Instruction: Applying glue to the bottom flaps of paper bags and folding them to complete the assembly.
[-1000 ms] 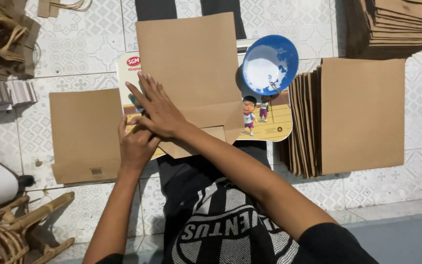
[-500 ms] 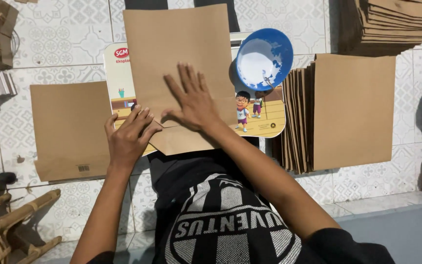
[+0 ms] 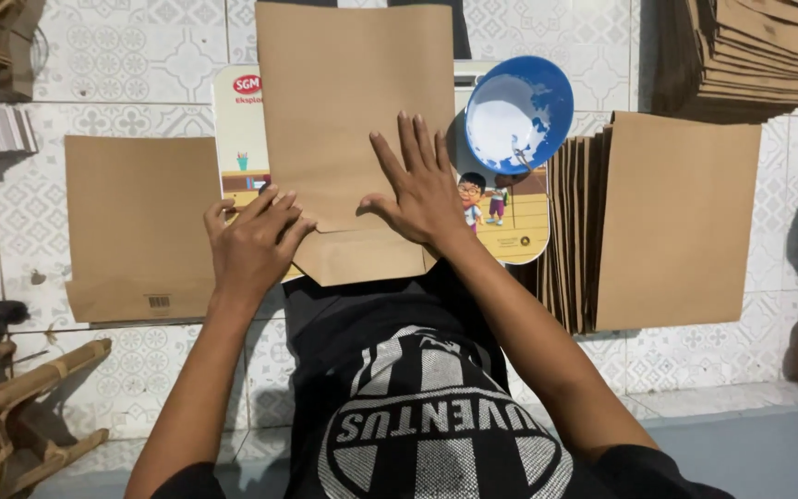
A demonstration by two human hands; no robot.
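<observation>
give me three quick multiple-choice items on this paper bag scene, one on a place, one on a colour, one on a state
1. Where is the bowl?
A. right of the bag being pressed
B. on the left bag
C. on the far stack

2. What colour is the bowl's outside?
A. red
B. blue
C. green

3. How does the right hand lie?
A. closed in a fist
B. lifted off the paper
C. flat, fingers spread, on the brown paper bag

Answers:
1 A, it sits on the printed board just right of the middle bag.
2 B, its rim and outer wall are blue, the inside white.
3 C, the palm presses the bag near its folded bottom, beside the left hand.
</observation>
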